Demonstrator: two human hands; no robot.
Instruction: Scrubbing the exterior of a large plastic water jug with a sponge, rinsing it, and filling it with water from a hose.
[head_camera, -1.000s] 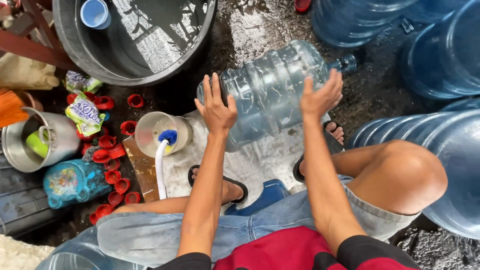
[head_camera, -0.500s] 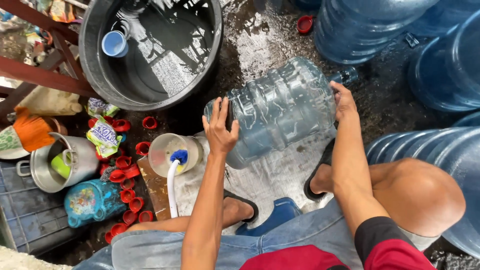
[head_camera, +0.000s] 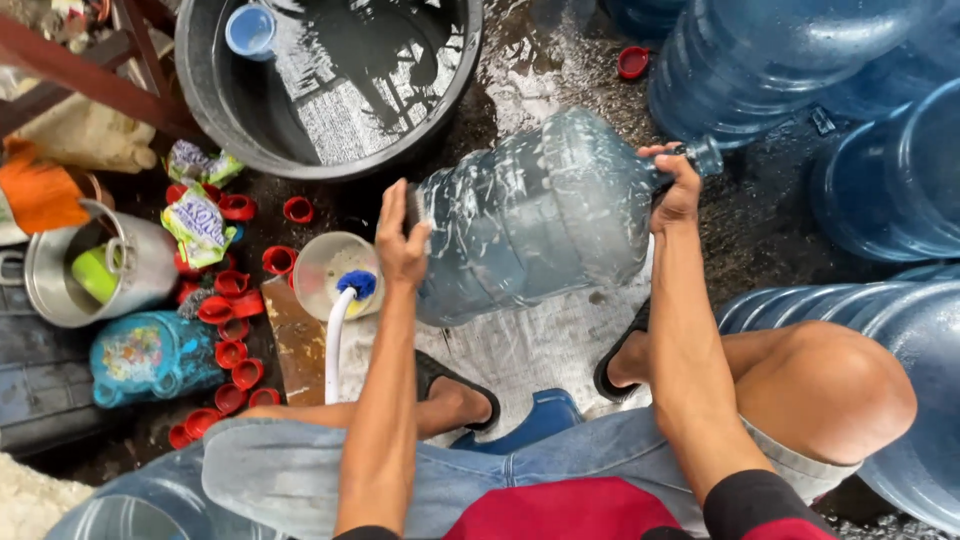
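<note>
Metal pot (head_camera: 95, 270) and red caps (head_camera: 232, 330) lying at left. Left hand (head_camera: 400, 240) pressing flat, fingers apart, on jug (head_camera: 540, 215) base. Jug lying tilted over wet floor, uncapped. Right hand (head_camera: 678, 190) clamping jug neck. Washing seemingly midway; capping remaining.

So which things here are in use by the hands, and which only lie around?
In use: jug, left hand on its base, right hand at its neck.

Lying around: tub, red caps, pot, brush, other jugs.
</note>
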